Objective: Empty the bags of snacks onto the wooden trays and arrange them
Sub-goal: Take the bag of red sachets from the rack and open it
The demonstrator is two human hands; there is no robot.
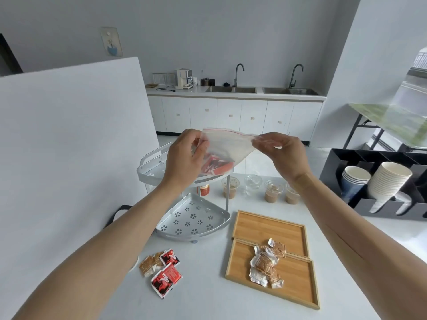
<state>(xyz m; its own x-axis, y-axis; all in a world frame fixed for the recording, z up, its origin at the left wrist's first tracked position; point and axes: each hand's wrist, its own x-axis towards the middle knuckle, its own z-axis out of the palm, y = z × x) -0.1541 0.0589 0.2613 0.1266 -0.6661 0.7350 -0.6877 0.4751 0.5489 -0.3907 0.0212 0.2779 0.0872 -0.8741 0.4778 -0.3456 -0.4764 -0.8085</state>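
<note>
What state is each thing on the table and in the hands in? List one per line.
zip bag: held up, red packets inside
left hand: gripping bag
right hand: pinching bag's top edge
near wooden tray: holds brown snack packets
far wooden tray: nearly bare
red packets: loose on table
lidded cups: upright, part full

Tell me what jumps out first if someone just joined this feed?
Dead center, the left hand and right hand hold a clear zip bag with red snack packets up above the table. Below right, the nearer wooden tray carries a heap of tan wrapped snacks; the farther wooden tray is bare. Loose red packets lie lower left.
</note>
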